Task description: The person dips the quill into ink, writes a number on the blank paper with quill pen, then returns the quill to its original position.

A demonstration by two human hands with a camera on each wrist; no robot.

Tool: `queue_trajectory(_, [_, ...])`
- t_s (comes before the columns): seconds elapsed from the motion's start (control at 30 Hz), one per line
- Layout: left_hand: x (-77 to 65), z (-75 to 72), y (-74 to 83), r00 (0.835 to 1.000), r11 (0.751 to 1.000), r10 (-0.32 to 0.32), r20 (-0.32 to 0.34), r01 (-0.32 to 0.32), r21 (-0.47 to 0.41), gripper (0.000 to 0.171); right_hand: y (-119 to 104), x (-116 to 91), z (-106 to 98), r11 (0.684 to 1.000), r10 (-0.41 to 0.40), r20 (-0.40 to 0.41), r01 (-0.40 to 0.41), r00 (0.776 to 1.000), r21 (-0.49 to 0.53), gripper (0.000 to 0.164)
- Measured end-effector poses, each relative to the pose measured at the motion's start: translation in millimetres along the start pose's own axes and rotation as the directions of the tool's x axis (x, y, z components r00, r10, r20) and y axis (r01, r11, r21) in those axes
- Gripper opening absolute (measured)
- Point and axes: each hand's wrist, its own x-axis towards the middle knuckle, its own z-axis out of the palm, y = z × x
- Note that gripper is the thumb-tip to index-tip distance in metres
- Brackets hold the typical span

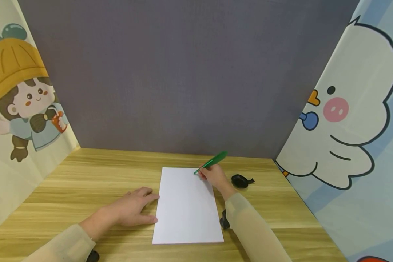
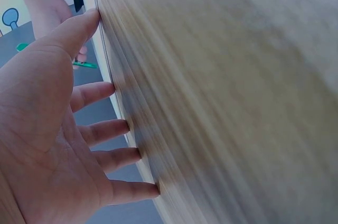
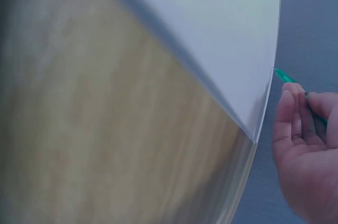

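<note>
A blank white sheet of paper (image 1: 188,207), perhaps a stack, lies upright in front of me on the wooden table. My right hand (image 1: 215,176) pinches a green pen (image 1: 214,160) with a broad, leaf-like top end. In the head view the pen's tip meets the paper near its top right corner. The right wrist view shows the fingers curled round the pen (image 3: 285,75), its point at the paper's edge (image 3: 237,65). With fingers spread, my left hand (image 1: 134,206) rests on the table, thumb and index fingertips at the paper's left edge. Its fingertips touch down in the left wrist view.
A black rounded object (image 1: 239,181) with a short tab lies on the table right of my right hand. Another dark item (image 1: 225,220) shows beside the right sleeve. A grey panel (image 1: 177,80) stands behind the table (image 1: 118,171), with cartoon-printed walls on both sides.
</note>
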Motion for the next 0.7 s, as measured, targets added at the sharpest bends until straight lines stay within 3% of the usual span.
queue_trajectory(0.7, [-1.2,-0.2,0.6,1.000,1.000,0.012,-0.005,-0.012,0.004,0.086,-0.7,0.4,1.8,1.000,-0.007,-0.005,0.007,1.000,-0.021,0.020])
